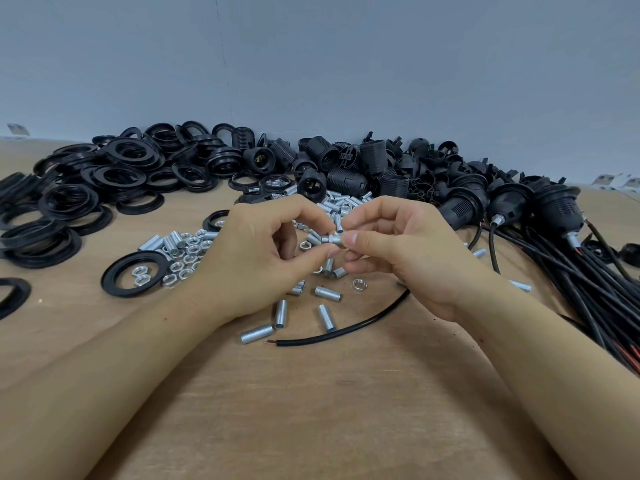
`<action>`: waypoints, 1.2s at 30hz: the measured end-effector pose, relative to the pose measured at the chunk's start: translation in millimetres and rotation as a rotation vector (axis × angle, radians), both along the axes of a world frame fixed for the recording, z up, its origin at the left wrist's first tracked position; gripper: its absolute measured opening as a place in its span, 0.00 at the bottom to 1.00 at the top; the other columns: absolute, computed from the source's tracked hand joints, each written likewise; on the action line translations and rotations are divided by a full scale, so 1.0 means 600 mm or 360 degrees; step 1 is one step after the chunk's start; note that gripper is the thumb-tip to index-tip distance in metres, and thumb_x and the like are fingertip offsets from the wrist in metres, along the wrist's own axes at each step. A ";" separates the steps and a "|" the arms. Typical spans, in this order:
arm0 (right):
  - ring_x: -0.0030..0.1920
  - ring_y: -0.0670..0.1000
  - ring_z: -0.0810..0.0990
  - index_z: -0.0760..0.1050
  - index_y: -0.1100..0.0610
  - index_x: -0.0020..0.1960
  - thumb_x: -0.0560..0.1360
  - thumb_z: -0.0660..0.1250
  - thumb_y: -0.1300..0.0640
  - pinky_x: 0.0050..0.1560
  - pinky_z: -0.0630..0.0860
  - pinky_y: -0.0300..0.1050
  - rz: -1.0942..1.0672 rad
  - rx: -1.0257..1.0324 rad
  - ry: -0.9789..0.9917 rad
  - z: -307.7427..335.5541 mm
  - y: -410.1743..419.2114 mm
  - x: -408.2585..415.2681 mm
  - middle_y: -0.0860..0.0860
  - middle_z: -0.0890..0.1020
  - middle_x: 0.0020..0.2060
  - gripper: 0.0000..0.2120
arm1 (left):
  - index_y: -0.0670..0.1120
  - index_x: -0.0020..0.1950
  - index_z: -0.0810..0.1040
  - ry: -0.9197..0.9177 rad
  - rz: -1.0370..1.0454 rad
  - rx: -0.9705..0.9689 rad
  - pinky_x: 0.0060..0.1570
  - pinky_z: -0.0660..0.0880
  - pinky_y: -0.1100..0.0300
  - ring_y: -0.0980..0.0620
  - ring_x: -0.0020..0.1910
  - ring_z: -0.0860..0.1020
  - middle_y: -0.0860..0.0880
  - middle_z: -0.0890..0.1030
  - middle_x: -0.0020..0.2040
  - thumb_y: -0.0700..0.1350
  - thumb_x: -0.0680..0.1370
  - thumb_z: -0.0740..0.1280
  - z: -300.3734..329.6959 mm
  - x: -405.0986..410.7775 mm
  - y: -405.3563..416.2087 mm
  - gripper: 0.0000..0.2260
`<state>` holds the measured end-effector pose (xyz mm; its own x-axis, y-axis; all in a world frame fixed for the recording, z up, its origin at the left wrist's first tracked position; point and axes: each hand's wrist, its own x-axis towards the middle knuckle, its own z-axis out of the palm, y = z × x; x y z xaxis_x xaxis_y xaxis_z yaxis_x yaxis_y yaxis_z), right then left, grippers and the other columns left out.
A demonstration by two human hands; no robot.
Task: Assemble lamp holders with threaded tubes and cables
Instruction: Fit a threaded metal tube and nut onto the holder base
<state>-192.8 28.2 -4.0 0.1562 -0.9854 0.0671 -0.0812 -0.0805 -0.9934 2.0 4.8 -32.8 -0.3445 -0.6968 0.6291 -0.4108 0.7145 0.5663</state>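
My left hand and my right hand meet above the middle of the table. Between their fingertips sits a short silver threaded tube with a hex nut on it; my right thumb and forefinger pinch its right end, my left fingertips pinch the nut end. Loose threaded tubes and hex nuts lie scattered on the wood below. A single black cable with bared red wire ends curves across the table under my hands. Black lamp holders are piled at the back.
A heap of black threaded rings covers the back left, with one ring lying apart near the nuts. Assembled holders with cables lie bundled at the right. A grey wall stands behind the wooden table.
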 end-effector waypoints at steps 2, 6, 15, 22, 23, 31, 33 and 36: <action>0.35 0.50 0.83 0.78 0.62 0.48 0.74 0.70 0.68 0.39 0.80 0.41 0.0001 0.0004 -0.0002 0.000 0.000 0.000 0.55 0.82 0.34 0.05 | 0.53 0.48 0.82 0.0005 0.0000 0.0021 0.34 0.73 0.52 0.50 0.26 0.73 0.49 0.73 0.26 0.48 0.72 0.77 0.000 0.001 -0.001 0.07; 0.34 0.50 0.82 0.78 0.62 0.48 0.74 0.70 0.68 0.38 0.80 0.40 -0.0003 0.0021 -0.0010 -0.001 -0.002 -0.001 0.54 0.82 0.33 0.04 | 0.53 0.51 0.82 -0.0022 -0.0049 0.0064 0.33 0.74 0.52 0.50 0.27 0.74 0.55 0.79 0.34 0.44 0.72 0.77 0.002 -0.001 0.001 0.10; 0.34 0.48 0.82 0.79 0.60 0.47 0.75 0.70 0.66 0.37 0.80 0.41 0.0005 0.0035 0.0025 -0.003 -0.002 0.001 0.55 0.83 0.35 0.03 | 0.51 0.49 0.83 -0.0081 0.0012 -0.0007 0.32 0.74 0.60 0.54 0.28 0.74 0.63 0.77 0.31 0.43 0.73 0.77 0.006 -0.001 0.004 0.07; 0.33 0.48 0.82 0.79 0.61 0.47 0.74 0.70 0.66 0.37 0.80 0.41 -0.0007 0.0009 0.0054 -0.003 -0.002 -0.001 0.53 0.82 0.33 0.03 | 0.50 0.53 0.84 -0.0146 -0.0040 0.0077 0.30 0.71 0.68 0.52 0.29 0.75 0.69 0.78 0.36 0.39 0.73 0.76 0.007 0.000 0.003 0.10; 0.33 0.48 0.82 0.79 0.61 0.48 0.74 0.70 0.66 0.37 0.80 0.41 -0.0012 0.0004 0.0065 -0.003 -0.003 -0.001 0.53 0.82 0.33 0.03 | 0.50 0.52 0.84 -0.0146 -0.0033 0.0077 0.30 0.70 0.69 0.52 0.30 0.75 0.69 0.78 0.35 0.40 0.73 0.76 0.007 0.000 0.003 0.10; 0.34 0.49 0.81 0.79 0.62 0.48 0.74 0.71 0.66 0.37 0.80 0.41 -0.0060 -0.0044 0.0065 -0.001 -0.002 -0.002 0.55 0.82 0.34 0.03 | 0.51 0.52 0.85 -0.0083 0.0042 0.0012 0.29 0.71 0.66 0.51 0.29 0.75 0.62 0.80 0.36 0.43 0.73 0.76 0.005 0.000 0.001 0.09; 0.35 0.49 0.82 0.80 0.61 0.48 0.74 0.71 0.66 0.38 0.80 0.40 -0.0038 -0.0047 0.0067 0.000 -0.002 -0.004 0.56 0.83 0.35 0.04 | 0.52 0.51 0.85 -0.0055 0.0033 0.0007 0.30 0.73 0.62 0.51 0.29 0.75 0.61 0.81 0.36 0.44 0.73 0.76 0.005 -0.001 0.000 0.08; 0.36 0.50 0.84 0.82 0.59 0.46 0.73 0.72 0.65 0.39 0.80 0.39 0.0015 -0.0091 0.0081 0.001 0.000 -0.004 0.57 0.85 0.37 0.03 | 0.50 0.50 0.86 -0.0025 0.0011 -0.0008 0.32 0.73 0.58 0.50 0.29 0.75 0.57 0.83 0.37 0.46 0.74 0.76 0.006 0.000 0.000 0.06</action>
<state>-195.0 27.9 -3.3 0.1700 -0.9787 0.1149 -0.1302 -0.1378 -0.9819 2.2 4.6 -29.1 -0.3495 -0.6958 0.6275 -0.4243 0.7146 0.5561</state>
